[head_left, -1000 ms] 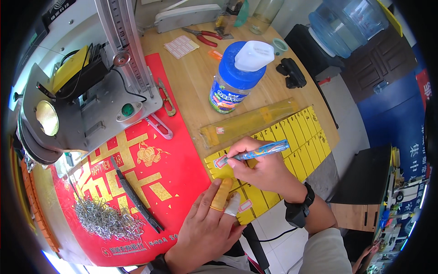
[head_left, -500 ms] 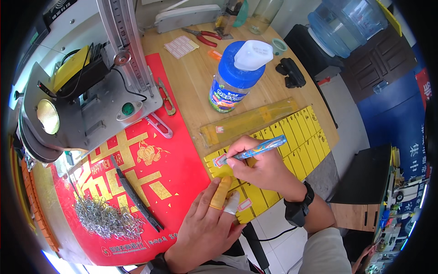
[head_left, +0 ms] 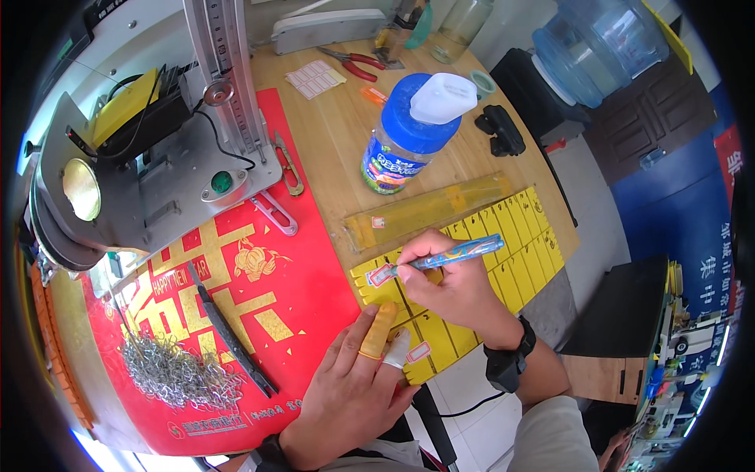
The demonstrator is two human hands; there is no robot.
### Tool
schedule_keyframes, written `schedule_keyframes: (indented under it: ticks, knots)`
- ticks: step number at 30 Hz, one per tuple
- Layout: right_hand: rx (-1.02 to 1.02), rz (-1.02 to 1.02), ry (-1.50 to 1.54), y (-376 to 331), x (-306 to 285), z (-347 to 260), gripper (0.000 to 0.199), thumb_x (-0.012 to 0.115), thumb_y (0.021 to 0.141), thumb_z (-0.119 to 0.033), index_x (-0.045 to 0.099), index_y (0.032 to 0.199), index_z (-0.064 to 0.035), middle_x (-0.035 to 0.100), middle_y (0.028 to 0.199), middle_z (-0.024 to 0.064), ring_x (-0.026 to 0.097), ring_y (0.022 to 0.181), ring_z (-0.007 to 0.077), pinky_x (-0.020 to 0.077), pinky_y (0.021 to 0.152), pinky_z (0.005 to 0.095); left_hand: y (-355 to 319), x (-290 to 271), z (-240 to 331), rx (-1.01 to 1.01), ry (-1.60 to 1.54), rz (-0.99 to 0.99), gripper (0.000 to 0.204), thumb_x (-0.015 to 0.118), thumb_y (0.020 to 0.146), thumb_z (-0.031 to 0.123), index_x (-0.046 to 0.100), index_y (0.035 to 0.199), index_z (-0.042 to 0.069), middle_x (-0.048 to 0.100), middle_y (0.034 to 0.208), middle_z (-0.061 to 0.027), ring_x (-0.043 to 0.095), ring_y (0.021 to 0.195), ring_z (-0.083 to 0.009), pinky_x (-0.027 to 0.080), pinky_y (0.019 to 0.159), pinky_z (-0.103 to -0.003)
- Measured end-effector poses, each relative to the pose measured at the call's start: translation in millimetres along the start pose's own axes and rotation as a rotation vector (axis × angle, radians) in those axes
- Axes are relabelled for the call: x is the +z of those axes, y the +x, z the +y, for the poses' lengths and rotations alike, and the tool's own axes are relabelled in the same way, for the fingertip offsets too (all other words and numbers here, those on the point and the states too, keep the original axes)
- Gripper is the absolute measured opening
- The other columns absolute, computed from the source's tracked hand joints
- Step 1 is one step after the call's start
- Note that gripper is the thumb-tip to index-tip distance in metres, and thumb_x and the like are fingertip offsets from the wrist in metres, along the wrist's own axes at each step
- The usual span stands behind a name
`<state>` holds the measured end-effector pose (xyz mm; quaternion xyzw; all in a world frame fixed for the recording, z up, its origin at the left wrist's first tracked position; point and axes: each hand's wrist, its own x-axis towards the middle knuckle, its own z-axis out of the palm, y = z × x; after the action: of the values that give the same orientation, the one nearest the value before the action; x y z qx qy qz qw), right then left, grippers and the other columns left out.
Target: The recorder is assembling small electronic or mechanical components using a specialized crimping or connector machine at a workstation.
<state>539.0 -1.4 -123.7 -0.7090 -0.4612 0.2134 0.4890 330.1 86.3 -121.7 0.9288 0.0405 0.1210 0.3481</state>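
Note:
My right hand [head_left: 465, 293] is closed around a blue patterned pen [head_left: 464, 251]. The pen's tip rests at a small red-edged white label [head_left: 381, 274] on the yellow board [head_left: 444, 340]. Black lines divide this board into strips, with handwritten marks along its far side. My left hand [head_left: 344, 397] lies with fingers stretched out over the board's near left edge. One of its fingers wears a yellow finger cot [head_left: 379, 330], another a white covering [head_left: 398, 348]. Beside those fingertips a second red-edged label [head_left: 418, 352] is stuck to the board.
A blue-lidded jar [head_left: 405, 130] stands behind the board, near a taped yellow strip [head_left: 429, 211]. On the red sheet [head_left: 314, 259] lie a pile of metal bits [head_left: 177, 374] and dark tweezers [head_left: 228, 330]. A metal stand [head_left: 169, 216] rises at left; red-handled pliers [head_left: 354, 64] lie farther back.
The pen and my right hand have shifted slightly, with the tip still at the same label. My left hand stays in place on the board. The whole view has moved a little.

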Motion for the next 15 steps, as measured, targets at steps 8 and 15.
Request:
schedule_keyframes:
  ticks: [8, 15]
  knots:
    - [0.010, -0.002, -0.013, 0.8, 0.1, -1.7, 0.013, 0.072, 0.093, -0.004, 0.063, 0.102, -0.0021, 0.067, 0.090, 0.0054, 0.062, 0.079, 0.0100, 0.0508, 0.067, 0.0280, 1.3, -2.4, 1.0, -0.005, -0.006, 0.002, 0.048, 0.079, 0.089, 0.031, 0.065, 0.119, -0.005, 0.050, 0.148, -0.0305, 0.048, 0.142, -0.0471, 0.047, 0.111, -0.053]
    - [0.016, -0.020, -0.023, 0.3, 0.5, 0.9, 0.013, 0.073, 0.093, -0.004, 0.063, 0.102, -0.0026, 0.065, 0.088, 0.0047, 0.061, 0.076, 0.0096, 0.0495, 0.064, 0.0279, 0.2, -1.5, 0.6, 0.004, -0.006, -0.001, 0.049, 0.079, 0.089, 0.031, 0.065, 0.120, -0.005, 0.050, 0.148, -0.0306, 0.047, 0.143, -0.0471, 0.046, 0.112, -0.053]
